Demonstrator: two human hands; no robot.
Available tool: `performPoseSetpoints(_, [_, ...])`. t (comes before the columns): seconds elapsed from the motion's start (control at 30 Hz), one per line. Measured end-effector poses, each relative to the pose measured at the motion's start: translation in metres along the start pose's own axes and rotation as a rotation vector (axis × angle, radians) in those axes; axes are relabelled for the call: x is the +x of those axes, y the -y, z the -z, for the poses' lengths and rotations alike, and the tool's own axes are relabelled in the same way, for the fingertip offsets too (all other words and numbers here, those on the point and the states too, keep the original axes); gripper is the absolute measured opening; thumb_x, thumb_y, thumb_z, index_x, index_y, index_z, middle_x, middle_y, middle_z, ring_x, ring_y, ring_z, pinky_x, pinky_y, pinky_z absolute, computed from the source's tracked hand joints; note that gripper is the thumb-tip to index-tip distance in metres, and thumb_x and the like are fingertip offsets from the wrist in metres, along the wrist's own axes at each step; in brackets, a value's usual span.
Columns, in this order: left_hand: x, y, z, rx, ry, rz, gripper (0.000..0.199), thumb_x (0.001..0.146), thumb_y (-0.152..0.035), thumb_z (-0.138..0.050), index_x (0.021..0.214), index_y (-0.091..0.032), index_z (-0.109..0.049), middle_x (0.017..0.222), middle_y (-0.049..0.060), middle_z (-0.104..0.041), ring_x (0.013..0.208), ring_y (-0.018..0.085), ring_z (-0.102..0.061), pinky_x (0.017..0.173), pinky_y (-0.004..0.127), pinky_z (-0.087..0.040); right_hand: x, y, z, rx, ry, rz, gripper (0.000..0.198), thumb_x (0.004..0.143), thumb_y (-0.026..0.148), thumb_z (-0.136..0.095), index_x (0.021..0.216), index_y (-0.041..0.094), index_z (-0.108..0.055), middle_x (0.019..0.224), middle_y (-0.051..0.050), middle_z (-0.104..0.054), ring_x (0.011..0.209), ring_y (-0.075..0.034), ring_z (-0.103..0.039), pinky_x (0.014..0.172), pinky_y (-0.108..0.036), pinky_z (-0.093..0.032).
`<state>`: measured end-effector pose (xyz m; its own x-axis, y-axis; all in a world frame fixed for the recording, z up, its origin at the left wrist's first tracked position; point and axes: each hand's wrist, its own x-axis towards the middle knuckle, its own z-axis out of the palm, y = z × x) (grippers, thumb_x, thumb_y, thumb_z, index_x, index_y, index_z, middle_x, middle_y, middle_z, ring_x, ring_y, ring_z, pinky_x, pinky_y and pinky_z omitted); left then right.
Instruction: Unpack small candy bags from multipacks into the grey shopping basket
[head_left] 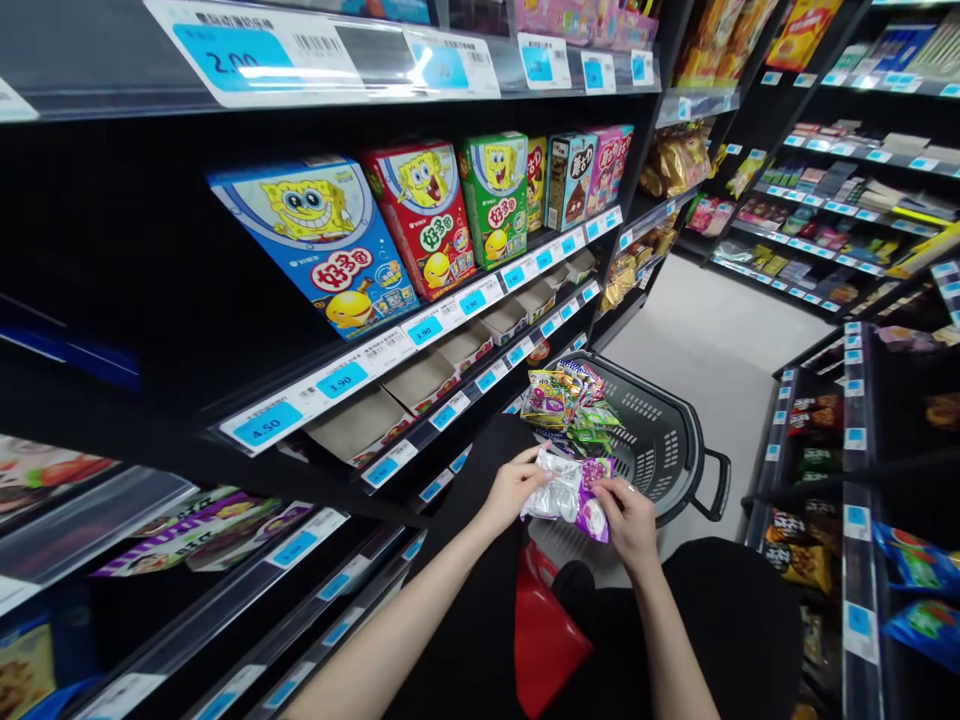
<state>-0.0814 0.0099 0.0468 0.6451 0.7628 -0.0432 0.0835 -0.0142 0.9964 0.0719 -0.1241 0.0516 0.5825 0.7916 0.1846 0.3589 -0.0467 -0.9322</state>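
Note:
Between my two hands is a purple and silver snack packet [564, 492], held in front of my knees. My left hand [517, 492] grips its left end, the fingers closed on the silver part. Its right end is pinched by my right hand [626, 522], near the purple printed area. Just beyond the packet stands a dark grey shopping basket [679, 430] on the floor. Colourful snack packets [566, 400] lie heaped in the left part of the basket, some purple and some green.
To the left, a shelf holds a blue snack box [322, 240], a red box [427, 215] and a green box [495, 195]. Open cardboard trays [360, 425] sit one level below. Bagged snacks fill the right rack [855, 440]. Pale aisle floor [720, 310] extends ahead.

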Motion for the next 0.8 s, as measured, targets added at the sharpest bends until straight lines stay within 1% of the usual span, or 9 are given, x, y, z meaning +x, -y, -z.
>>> performPoseSetpoints(0.07, [-0.001,0.001,-0.001,-0.004,0.0,-0.008,0.022,0.074,-0.036,-0.067,0.074,-0.016,-0.078,0.131,0.013,-0.058,0.113,0.031,-0.058,0.093,0.036,-0.044,0.003,0.0,0.0,0.008,0.002,-0.045,0.02,0.081,0.034,-0.059,0.073,0.019,-0.069,0.072,-0.004,-0.067,0.07,-0.019,-0.06,0.068,-0.029,-0.043])
performPoseSetpoints(0.2, [-0.003,0.0,-0.005,-0.009,0.013,-0.013,0.025,0.075,-0.035,-0.066,0.061,-0.016,-0.074,0.127,0.013,-0.061,0.108,0.029,-0.061,0.091,0.037,-0.045,0.005,-0.005,-0.001,0.055,0.021,-0.139,0.026,0.081,0.039,-0.056,0.067,0.018,-0.062,0.063,0.0,-0.06,0.061,-0.016,-0.053,0.061,-0.026,-0.04])
performPoseSetpoints(0.4, [-0.004,-0.003,-0.005,-0.045,0.033,0.002,0.027,0.075,-0.037,-0.066,0.06,-0.015,-0.073,0.123,0.014,-0.063,0.105,0.029,-0.061,0.09,0.037,-0.045,0.004,-0.013,-0.004,0.197,0.061,-0.239,0.037,0.077,0.052,-0.057,0.061,0.019,-0.053,0.054,0.003,-0.05,0.051,-0.013,-0.043,0.05,-0.024,-0.036])
performPoseSetpoints(0.47, [-0.004,-0.003,-0.004,-0.065,0.06,0.024,0.027,0.075,-0.038,-0.066,0.063,-0.014,-0.073,0.124,0.015,-0.062,0.106,0.03,-0.061,0.087,0.037,-0.046,0.005,-0.013,-0.002,0.241,0.066,-0.254,0.037,0.077,0.053,-0.058,0.063,0.019,-0.052,0.055,0.003,-0.048,0.051,-0.012,-0.042,0.05,-0.024,-0.036])
performPoseSetpoints(0.57, [-0.006,-0.004,-0.001,-0.091,0.124,0.056,0.029,0.073,-0.041,-0.068,0.078,-0.013,-0.074,0.129,0.017,-0.058,0.103,0.031,-0.063,0.074,0.035,-0.05,0.005,-0.012,0.004,0.287,0.064,-0.263,0.036,0.077,0.053,-0.06,0.066,0.02,-0.051,0.057,0.004,-0.046,0.052,-0.011,-0.04,0.05,-0.023,-0.035])
performPoseSetpoints(0.63, [-0.008,-0.004,-0.001,-0.086,0.145,0.058,0.033,0.07,-0.042,-0.071,0.086,-0.014,-0.073,0.129,0.018,-0.058,0.097,0.029,-0.064,0.067,0.031,-0.049,0.005,-0.012,0.009,0.306,0.061,-0.264,0.035,0.078,0.052,-0.06,0.067,0.02,-0.051,0.059,0.004,-0.046,0.053,-0.011,-0.039,0.05,-0.023,-0.034])
performPoseSetpoints(0.7, [-0.01,-0.004,-0.001,-0.058,0.129,0.044,0.031,0.069,-0.041,-0.071,0.084,-0.014,-0.071,0.12,0.017,-0.063,0.09,0.025,-0.064,0.066,0.028,-0.047,0.004,-0.012,0.014,0.318,0.064,-0.259,0.034,0.079,0.051,-0.06,0.068,0.02,-0.052,0.06,0.004,-0.046,0.054,-0.011,-0.04,0.051,-0.023,-0.034])
performPoseSetpoints(0.8, [-0.014,-0.004,-0.002,0.009,0.07,0.018,0.022,0.074,-0.038,-0.066,0.075,-0.015,-0.066,0.094,0.009,-0.068,0.077,0.018,-0.06,0.065,0.025,-0.042,0.003,-0.011,0.018,0.323,0.085,-0.242,0.033,0.079,0.049,-0.061,0.068,0.019,-0.053,0.061,0.004,-0.046,0.056,-0.011,-0.04,0.052,-0.023,-0.034])
